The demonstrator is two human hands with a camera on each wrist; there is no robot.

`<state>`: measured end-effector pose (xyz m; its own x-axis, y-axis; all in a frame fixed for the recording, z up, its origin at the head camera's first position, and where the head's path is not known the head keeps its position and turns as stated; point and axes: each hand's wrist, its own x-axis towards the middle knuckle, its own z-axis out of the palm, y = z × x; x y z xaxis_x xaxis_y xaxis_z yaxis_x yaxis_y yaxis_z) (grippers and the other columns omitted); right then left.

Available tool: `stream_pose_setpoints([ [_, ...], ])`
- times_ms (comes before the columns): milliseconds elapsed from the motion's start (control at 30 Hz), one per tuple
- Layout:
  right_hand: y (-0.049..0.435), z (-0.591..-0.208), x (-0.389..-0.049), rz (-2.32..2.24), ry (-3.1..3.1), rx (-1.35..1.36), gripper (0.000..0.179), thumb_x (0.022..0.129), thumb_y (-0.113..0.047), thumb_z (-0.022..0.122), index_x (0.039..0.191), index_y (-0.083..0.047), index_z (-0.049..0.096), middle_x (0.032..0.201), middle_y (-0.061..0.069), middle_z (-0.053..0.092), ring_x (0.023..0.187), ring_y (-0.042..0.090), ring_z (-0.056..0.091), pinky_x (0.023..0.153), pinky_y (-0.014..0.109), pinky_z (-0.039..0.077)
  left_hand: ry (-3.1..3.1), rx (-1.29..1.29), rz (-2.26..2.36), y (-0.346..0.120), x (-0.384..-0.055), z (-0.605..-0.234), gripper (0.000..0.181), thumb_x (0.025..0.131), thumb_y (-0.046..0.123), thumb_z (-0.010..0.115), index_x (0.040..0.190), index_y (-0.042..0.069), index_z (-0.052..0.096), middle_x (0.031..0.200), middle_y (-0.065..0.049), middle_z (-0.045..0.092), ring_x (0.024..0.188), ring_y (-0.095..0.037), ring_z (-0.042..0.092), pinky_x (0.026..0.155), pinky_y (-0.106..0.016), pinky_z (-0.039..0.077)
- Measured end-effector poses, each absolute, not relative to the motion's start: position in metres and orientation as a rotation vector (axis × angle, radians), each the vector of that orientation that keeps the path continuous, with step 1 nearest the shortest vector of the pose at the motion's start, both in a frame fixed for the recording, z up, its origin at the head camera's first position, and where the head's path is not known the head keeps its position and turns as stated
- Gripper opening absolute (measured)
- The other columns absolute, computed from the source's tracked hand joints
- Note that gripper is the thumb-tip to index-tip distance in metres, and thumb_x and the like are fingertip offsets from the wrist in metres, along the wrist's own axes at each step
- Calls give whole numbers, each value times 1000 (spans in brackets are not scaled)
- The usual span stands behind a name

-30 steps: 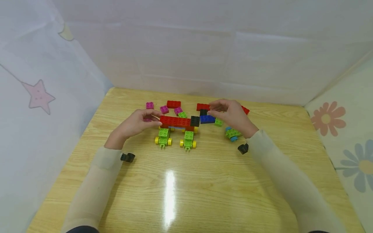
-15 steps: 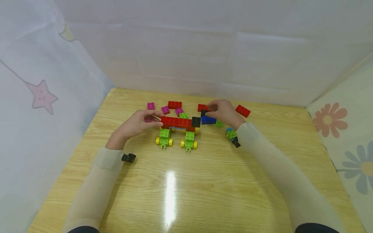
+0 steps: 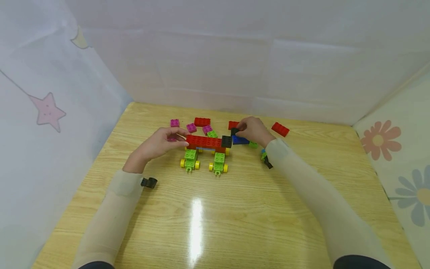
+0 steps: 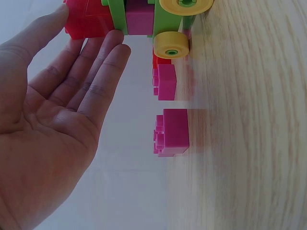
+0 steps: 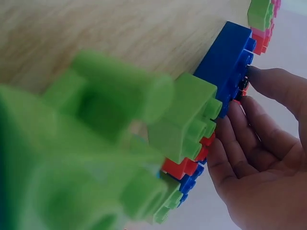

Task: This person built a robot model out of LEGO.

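My left hand (image 3: 156,147) holds the left end of a long red brick row (image 3: 203,141), thumb in front and fingers behind. That row lies across green wheeled bases (image 3: 190,155) with yellow wheels (image 4: 171,45). A black brick (image 3: 226,141) sits on its right end. Farther right, my right hand (image 3: 254,131) pinches a small black brick (image 3: 234,131) between thumb and index finger. This brick is just behind a blue brick (image 3: 240,140) and mostly hidden by the fingers in the right wrist view. Beside the blue brick is a light green brick (image 5: 184,120).
Pink bricks (image 3: 191,127), a green brick (image 3: 212,133) and red bricks (image 3: 202,122) lie behind the wheeled build. Another red brick (image 3: 280,129) is at the back right. A green wheeled piece (image 3: 263,154) lies partly under my right sleeve. White cloth (image 3: 201,67) hangs behind the table.
My right hand has moved left and closed its fingertips on the small black brick. The left hand keeps its hold on the red row.
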<state>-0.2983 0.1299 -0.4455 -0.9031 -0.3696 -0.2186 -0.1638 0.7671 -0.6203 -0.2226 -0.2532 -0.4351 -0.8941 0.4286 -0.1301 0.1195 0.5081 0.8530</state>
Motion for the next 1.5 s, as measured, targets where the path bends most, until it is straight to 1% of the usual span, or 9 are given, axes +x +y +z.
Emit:
stream_pose_setpoints([
  [333,121,-446,-305,-810,2639,-394,40,108,-23,76,142,-3,71,141,17,74,129,34,70,113,51,59,2436,462,1324,-254,-224,-437,41,108,30,78,144,11,72,142,-12,74,126,-30,75,106,-35,63],
  [433,119,-445,-305,-815,2632,-386,39,108,-23,76,141,-2,72,141,18,74,129,35,71,113,52,59,2437,473,1324,-254,-223,-437,41,108,30,78,144,10,72,141,-14,74,126,-30,75,105,-34,63],
  [567,118,-447,-306,-783,2635,-390,42,107,-22,77,144,-1,71,143,19,74,130,36,71,114,52,59,2435,480,1321,-253,-223,-437,42,109,29,77,145,9,71,141,-15,74,126,-30,74,105,-33,62],
  [800,119,-454,-307,-762,2658,-381,47,105,-22,79,146,-1,70,142,20,74,125,36,73,112,52,61,2443,468,1315,-251,-223,-436,41,109,29,77,145,10,71,142,-13,74,127,-30,74,110,-44,62],
  [967,119,-451,-304,-813,2661,-359,49,104,-23,80,147,-2,69,140,19,74,122,35,74,108,51,62,2439,469,1319,-251,-223,-436,41,109,30,77,145,9,71,142,-14,73,127,-30,74,111,-46,61],
  [1133,117,-437,-302,-840,2705,-408,47,101,-26,83,141,-4,72,134,17,77,117,34,75,103,50,63,2442,466,1313,-250,-224,-436,42,109,30,76,146,10,71,143,-14,73,128,-30,73,111,-48,61],
  [1233,114,-423,-300,-846,2735,-464,45,102,-26,83,139,-4,73,131,17,78,117,34,74,104,51,62,2447,460,1307,-249,-224,-435,42,109,31,76,146,10,71,143,-14,73,127,-30,74,112,-49,60],
  [1500,97,-384,-289,-824,2730,-555,48,103,-33,82,143,-8,73,133,11,79,120,29,73,106,48,62,2450,469,1306,-248,-225,-435,42,109,30,77,146,10,71,144,-14,73,128,-31,74,111,-48,61],
])
